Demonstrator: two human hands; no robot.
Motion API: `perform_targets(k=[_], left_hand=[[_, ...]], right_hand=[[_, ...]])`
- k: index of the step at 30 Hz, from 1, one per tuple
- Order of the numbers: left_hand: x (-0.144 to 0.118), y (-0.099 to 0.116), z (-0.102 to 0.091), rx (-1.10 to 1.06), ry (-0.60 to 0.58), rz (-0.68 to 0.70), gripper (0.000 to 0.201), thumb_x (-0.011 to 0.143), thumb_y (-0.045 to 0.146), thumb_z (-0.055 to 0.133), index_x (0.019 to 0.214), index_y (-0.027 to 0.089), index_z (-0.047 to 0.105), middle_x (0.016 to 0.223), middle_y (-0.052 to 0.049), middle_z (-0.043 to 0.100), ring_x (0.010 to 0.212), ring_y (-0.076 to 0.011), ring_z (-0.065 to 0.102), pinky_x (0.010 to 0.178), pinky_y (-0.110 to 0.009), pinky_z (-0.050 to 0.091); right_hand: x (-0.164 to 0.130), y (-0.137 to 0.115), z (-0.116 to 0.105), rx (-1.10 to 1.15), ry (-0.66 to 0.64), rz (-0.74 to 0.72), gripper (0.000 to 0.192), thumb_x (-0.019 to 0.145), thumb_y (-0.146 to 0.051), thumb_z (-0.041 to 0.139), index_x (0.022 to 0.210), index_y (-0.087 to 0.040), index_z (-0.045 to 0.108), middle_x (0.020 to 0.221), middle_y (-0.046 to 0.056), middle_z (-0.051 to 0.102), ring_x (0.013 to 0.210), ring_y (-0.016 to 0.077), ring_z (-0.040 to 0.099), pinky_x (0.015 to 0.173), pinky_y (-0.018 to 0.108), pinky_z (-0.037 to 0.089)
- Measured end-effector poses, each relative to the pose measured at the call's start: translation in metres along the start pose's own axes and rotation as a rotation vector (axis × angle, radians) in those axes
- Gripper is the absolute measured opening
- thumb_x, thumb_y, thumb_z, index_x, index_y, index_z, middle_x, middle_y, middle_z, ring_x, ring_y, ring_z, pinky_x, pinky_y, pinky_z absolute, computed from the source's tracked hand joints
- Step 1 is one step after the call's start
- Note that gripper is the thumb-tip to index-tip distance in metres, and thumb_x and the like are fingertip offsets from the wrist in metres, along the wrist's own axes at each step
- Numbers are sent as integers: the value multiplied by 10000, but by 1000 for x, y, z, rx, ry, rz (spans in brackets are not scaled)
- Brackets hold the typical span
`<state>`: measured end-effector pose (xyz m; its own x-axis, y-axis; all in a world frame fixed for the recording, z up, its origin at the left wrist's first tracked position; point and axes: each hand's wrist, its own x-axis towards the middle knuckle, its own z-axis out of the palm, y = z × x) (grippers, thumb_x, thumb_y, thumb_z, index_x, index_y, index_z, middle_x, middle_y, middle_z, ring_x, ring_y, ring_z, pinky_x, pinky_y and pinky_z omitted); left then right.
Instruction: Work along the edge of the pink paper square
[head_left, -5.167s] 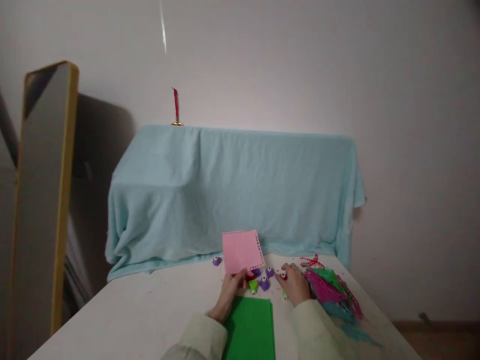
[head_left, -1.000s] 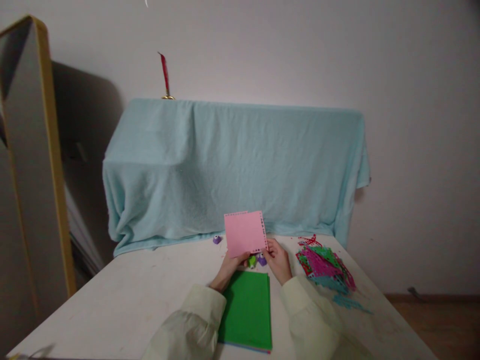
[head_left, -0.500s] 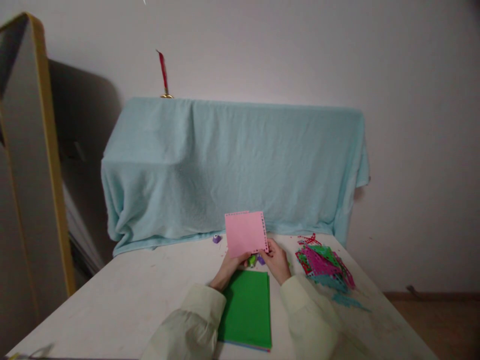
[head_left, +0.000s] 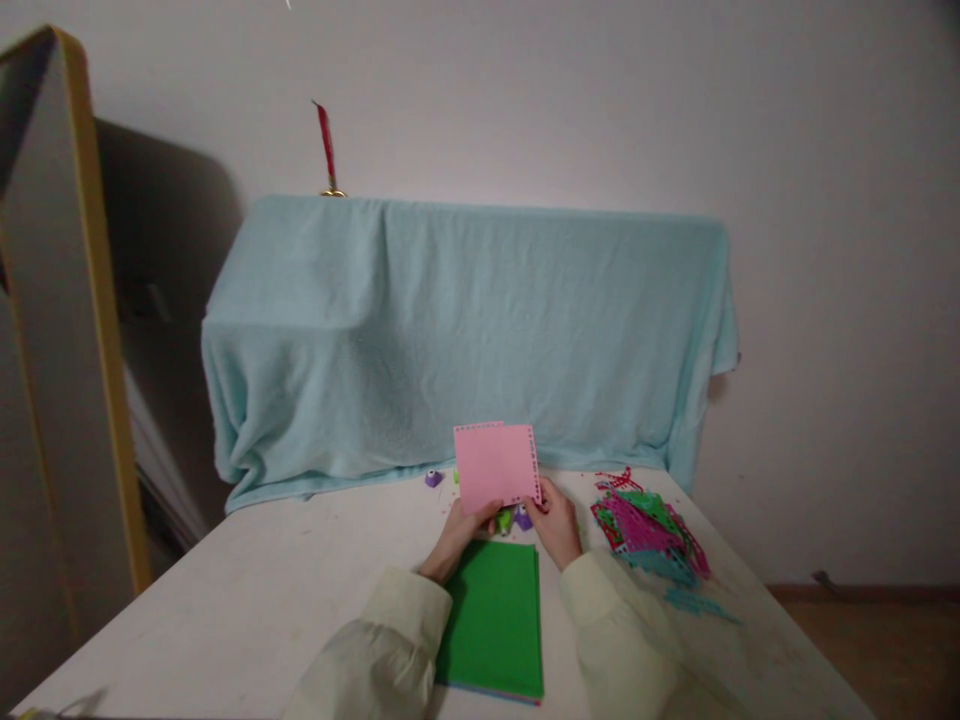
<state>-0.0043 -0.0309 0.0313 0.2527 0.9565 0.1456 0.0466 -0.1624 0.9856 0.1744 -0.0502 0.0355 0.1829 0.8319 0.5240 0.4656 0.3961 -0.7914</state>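
A sheet of pink paper (head_left: 496,465) is held up above the table, with small holes punched along its top left, right and lower right edges. My left hand (head_left: 466,528) pinches its lower edge, thumb in front. At its lower right corner my right hand (head_left: 555,520) grips the paper, fingers partly behind it. Just below the sheet, between my hands, are a green punch (head_left: 504,521) and a purple punch (head_left: 523,517), both partly covered. A stack of paper with a green sheet on top (head_left: 491,620) lies between my forearms.
Punched scraps in several colours (head_left: 649,530) are heaped on the table's right. Another small purple punch (head_left: 433,479) stands near the back edge of the white table (head_left: 300,590). Behind hangs a light blue cloth (head_left: 480,330); a yellow-framed mirror (head_left: 97,300) stands at the left.
The pink paper has shifted slightly to the right and tilted a little in my hands. Both hands keep hold of it.
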Motion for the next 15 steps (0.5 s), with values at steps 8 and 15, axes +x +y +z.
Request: perform_targets(k=[8,15], left_hand=[[9,-17,-4,-5,50,39,525,772,581,530,541,113,592,515,-47,578,500,-114,481,543,-221,340],[12,-23,-3,31,28,52,522,757,580,552,724,79,694,465,-26,552,431,-96,440,477,-211,308]], right_hand=[[2,4,-3,-26,79,-26,224,802,-286,518,980,-192,617,837,33,676,700,169,616,643,248,478],[3,-1,-6,-27,151,-17,246,818,-326,507,993,-189,610,874,45,681,696,168,627,647,252,488]])
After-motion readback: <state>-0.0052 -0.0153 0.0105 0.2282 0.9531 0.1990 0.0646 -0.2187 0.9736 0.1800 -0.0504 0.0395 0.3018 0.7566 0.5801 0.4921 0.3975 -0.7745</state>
